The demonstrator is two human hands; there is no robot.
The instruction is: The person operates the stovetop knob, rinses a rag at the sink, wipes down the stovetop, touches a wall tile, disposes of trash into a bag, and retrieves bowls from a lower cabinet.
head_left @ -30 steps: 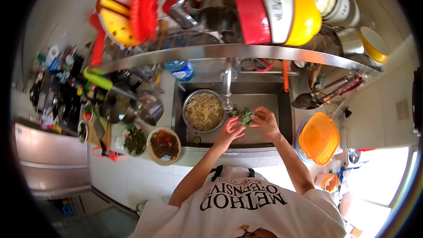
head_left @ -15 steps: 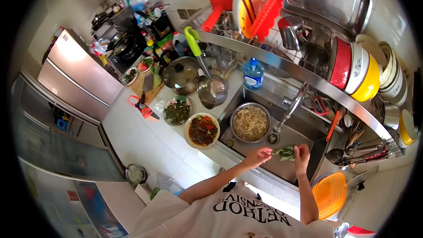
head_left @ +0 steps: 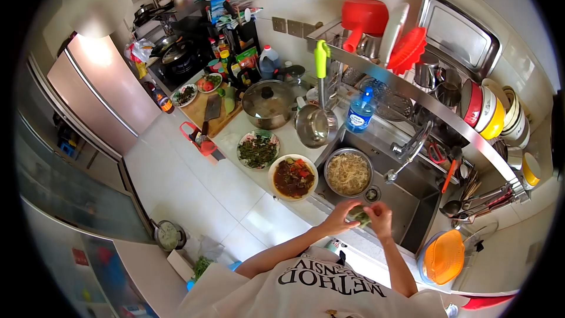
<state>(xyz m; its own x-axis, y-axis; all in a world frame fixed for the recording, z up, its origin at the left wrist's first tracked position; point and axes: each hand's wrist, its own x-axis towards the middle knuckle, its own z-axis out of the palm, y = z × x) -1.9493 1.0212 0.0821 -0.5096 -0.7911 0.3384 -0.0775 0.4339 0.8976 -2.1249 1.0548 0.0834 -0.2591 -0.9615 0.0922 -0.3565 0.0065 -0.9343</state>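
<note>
A small bunch of leafy greens (head_left: 360, 217) is between my two hands, over the front edge of the sink (head_left: 406, 200). My left hand (head_left: 341, 218) is closed on its left side, and my right hand (head_left: 379, 218) pinches it from the right. Behind my hands, a metal bowl of pale noodle-like strands (head_left: 348, 172) stands in the sink, next to the drain. The faucet (head_left: 412, 150) reaches over the sink from the back.
Left of the sink are a bowl of dark stew (head_left: 293, 176), a plate of greens (head_left: 258, 149), a lidded pot (head_left: 268, 104) and a cutting board (head_left: 215, 115) with a knife. An orange basket (head_left: 444, 257) is at the right. A dish rack (head_left: 429, 91) spans the back.
The view has swung left, showing more of the counter and stove. My hands, apart with the greens stretched between them half a second ago, have come together around the bunch near the sink's front edge.
</note>
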